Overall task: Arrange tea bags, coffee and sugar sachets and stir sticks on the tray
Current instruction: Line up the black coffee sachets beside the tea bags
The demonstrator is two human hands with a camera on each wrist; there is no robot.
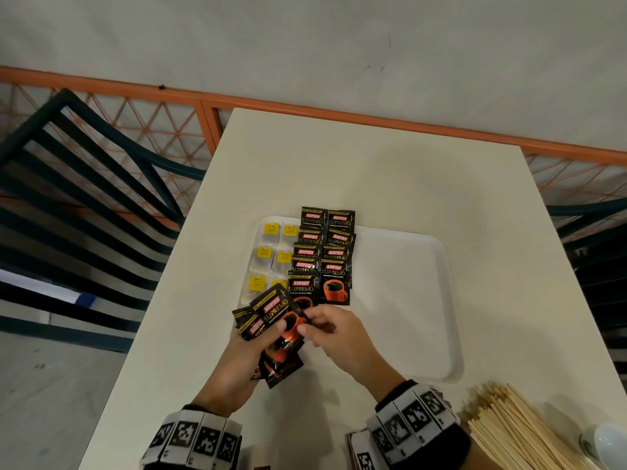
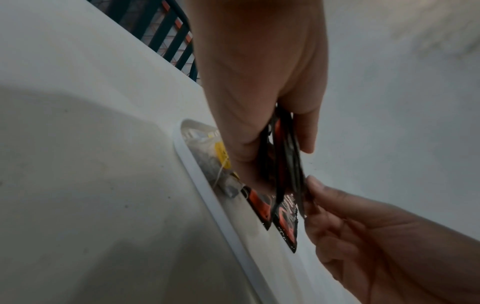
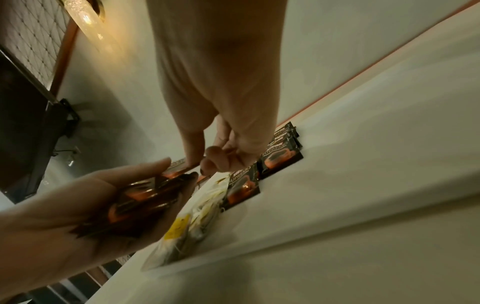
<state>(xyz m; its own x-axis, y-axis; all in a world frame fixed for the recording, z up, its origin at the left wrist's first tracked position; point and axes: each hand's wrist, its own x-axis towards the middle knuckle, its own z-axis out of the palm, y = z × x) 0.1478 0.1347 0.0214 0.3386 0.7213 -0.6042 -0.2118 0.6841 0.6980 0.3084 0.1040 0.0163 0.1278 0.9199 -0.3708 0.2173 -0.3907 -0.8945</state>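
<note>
A white tray (image 1: 407,239) lies on the cream table. On its left part sit two columns of tea bags (image 1: 264,256) with yellow tags. Beside them lie two overlapping columns of black coffee sachets (image 1: 334,279). My left hand (image 1: 251,347) grips a fanned stack of coffee sachets (image 1: 274,310) at the tray's near left corner. My right hand (image 1: 322,327) pinches the edge of the top sachet of that stack. In the left wrist view the stack (image 2: 285,148) sits between thumb and fingers. In the right wrist view the stack (image 3: 145,197) is blurred.
A bundle of wooden stir sticks (image 1: 519,432) lies at the table's near right corner, next to a white cup (image 1: 607,442). Dark slatted chairs (image 1: 84,184) stand to the left and right. An orange mesh fence (image 1: 339,113) runs behind the table.
</note>
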